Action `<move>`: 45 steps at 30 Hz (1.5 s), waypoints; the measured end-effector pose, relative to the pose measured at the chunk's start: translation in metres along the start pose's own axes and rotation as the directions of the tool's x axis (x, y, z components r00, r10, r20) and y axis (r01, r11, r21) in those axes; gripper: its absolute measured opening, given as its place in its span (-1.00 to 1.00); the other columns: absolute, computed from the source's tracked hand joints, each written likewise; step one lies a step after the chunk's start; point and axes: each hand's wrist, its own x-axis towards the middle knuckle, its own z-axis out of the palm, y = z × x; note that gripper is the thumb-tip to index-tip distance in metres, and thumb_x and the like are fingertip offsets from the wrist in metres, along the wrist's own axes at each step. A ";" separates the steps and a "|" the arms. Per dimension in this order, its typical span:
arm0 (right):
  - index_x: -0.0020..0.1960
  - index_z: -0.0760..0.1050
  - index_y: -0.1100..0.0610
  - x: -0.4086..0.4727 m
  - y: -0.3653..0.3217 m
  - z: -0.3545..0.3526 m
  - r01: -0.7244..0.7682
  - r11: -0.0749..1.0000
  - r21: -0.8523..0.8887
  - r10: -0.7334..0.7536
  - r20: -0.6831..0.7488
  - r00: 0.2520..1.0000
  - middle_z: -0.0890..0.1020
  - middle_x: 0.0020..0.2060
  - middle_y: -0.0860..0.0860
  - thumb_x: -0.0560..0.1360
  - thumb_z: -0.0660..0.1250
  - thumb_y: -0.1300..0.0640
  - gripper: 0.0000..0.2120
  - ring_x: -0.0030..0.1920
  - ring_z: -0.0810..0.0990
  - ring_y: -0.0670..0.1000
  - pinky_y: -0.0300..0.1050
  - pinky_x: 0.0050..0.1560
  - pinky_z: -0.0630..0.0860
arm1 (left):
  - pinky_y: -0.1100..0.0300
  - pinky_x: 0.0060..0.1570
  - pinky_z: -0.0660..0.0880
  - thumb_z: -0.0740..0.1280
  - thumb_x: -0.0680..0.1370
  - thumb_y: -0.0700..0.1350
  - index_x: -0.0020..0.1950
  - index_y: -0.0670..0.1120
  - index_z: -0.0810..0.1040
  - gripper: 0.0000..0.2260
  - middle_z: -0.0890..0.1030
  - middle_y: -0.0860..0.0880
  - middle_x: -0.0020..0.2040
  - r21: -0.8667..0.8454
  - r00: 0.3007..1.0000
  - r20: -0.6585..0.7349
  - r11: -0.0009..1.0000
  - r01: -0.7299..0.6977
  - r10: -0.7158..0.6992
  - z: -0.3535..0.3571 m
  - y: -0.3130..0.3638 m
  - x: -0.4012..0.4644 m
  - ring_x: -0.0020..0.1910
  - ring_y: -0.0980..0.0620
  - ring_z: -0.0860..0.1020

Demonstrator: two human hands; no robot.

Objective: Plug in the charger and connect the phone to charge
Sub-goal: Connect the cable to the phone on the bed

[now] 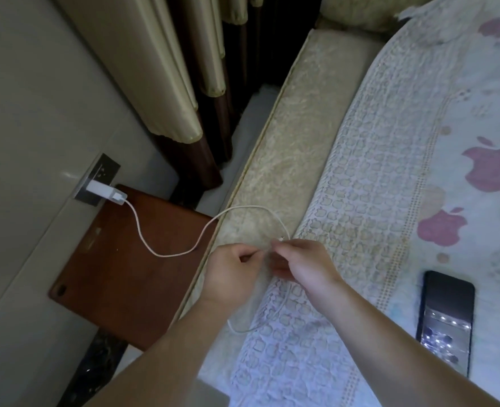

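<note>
we see the white charger (105, 191) seated in the wall socket (96, 180) at nine o'clock. its white cable (166, 255) sags over to centre frame, loops, and trails down towards six. the black phone (445, 320) lies flat, screen up, at four o'clock, unconnected.
</note>
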 end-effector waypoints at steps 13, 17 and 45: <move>-0.30 0.67 0.15 -0.048 -0.011 -0.040 0.050 0.994 0.101 -0.061 0.101 0.993 0.64 -0.40 0.09 0.42 0.51 0.23 -0.87 -0.35 0.63 0.00 -0.18 -0.33 0.56 | 0.30 -0.39 0.50 0.48 0.46 -0.25 -0.20 -0.03 0.70 -0.88 0.65 0.06 -0.43 -0.169 0.992 0.042 0.978 0.125 -0.120 0.011 0.044 -0.063 -0.43 0.15 0.56; -0.35 0.63 0.16 -0.070 0.000 -0.077 0.107 0.994 0.012 -0.107 0.163 0.981 0.60 -0.43 0.09 0.40 0.49 0.23 -0.85 -0.38 0.60 -0.01 -0.23 -0.37 0.53 | 0.38 -0.44 0.40 0.52 0.37 -0.10 -0.20 0.01 0.69 -0.95 0.64 0.04 -0.38 -0.124 0.999 0.000 0.991 0.048 -0.048 0.042 0.060 -0.095 -0.43 0.20 0.50; 0.22 0.59 -0.01 -0.064 0.029 -0.307 0.342 0.702 -0.624 -0.350 0.117 0.930 0.64 0.13 -0.07 0.41 0.48 -0.03 -0.61 0.09 0.59 -0.10 -0.25 0.01 0.41 | 0.16 -0.51 0.38 0.45 0.53 -0.24 -0.38 -0.17 0.55 -0.72 0.50 -0.01 -0.45 0.298 0.961 -0.185 0.944 -0.143 0.204 0.242 0.051 -0.228 -0.46 0.06 0.45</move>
